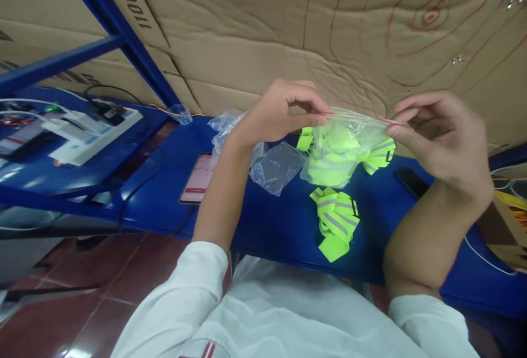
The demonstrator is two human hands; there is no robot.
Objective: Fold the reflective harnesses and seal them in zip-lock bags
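Observation:
A clear zip bag (335,152) with a red seal line hangs between my two hands above the blue table. Folded neon-yellow reflective straps show through its plastic. My left hand (288,106) pinches the left end of the bag's top edge, and my right hand (447,138) pinches the right end. Below the bag, a bundle of neon-yellow reflective strap (335,218) with grey stripes lies on the table. Another strap bundle (379,156) shows behind the bag on the right, and part of one (305,139) sticks out at its left.
Clear plastic bags (280,166) lie by my left forearm, beside a tablet or phone (196,179) with a lit screen. A dark phone (411,182) sits near my right wrist. A white power strip (99,135) with cables is at left. Cardboard (247,34) stands behind the table.

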